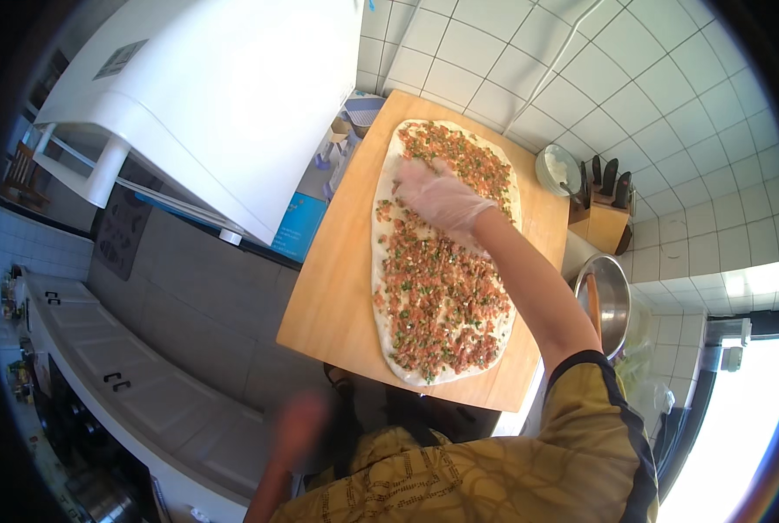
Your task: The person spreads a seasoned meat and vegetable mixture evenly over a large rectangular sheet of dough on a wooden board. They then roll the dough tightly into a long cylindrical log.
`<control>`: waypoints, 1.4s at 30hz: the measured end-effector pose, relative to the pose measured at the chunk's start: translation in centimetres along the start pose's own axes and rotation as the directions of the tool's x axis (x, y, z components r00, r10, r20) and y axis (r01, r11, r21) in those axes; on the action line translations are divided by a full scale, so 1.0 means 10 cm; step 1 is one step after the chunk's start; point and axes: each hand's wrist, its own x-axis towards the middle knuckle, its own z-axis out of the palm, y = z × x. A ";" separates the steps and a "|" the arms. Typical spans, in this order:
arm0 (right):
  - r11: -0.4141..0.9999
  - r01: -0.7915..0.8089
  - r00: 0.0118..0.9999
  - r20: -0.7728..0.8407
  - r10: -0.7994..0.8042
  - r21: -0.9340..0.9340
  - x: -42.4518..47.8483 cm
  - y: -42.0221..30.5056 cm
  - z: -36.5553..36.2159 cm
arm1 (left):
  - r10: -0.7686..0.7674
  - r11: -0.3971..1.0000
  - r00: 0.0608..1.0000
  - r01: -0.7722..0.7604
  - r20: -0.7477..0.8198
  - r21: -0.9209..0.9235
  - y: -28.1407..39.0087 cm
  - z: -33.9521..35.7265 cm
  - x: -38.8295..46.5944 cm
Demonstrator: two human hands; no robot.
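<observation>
A long, flat sheet of dough (pixel 377 261) lies on a wooden board (pixel 337 287), covered with chopped meat filling and bits of green onion (pixel 441 281). My right hand (pixel 438 196), in a clear plastic glove, rests on or just over the upper left part of the filling, palm down. Its fingertips are partly lost in the glove and filling, so whether it grips any filling cannot be told. My left hand (pixel 301 421) is bare and blurred, low and left of the board's near edge, away from the dough.
Right of the board stand a glass bowl (pixel 557 168) with white contents, a wooden knife block (pixel 598 219) and a steel bowl (pixel 615 294) with a wooden handle in it. A white refrigerator (pixel 219 98) is at upper left; white cabinets (pixel 147 372) line the lower left.
</observation>
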 end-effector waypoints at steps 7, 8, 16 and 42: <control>0.994 0.043 0.981 -0.191 -0.024 0.100 -0.62 0.02 -0.04 | 0.112 0.890 0.979 -0.177 0.172 0.421 0.27 0.00 0.14; 0.948 -0.116 0.992 -0.014 0.126 0.296 -0.64 -0.41 -0.23 | 0.116 0.759 0.964 -0.242 0.241 0.604 0.30 0.02 0.18; 1.000 -0.018 1.000 0.013 0.018 -0.020 -0.56 -0.49 0.47 | 0.203 0.949 0.974 -0.169 0.103 -0.267 0.72 0.07 0.29; 0.990 -0.038 0.989 -0.147 0.018 -0.134 -0.76 -0.82 0.64 | 0.474 0.786 0.838 -0.541 0.271 0.298 0.10 -0.14 0.46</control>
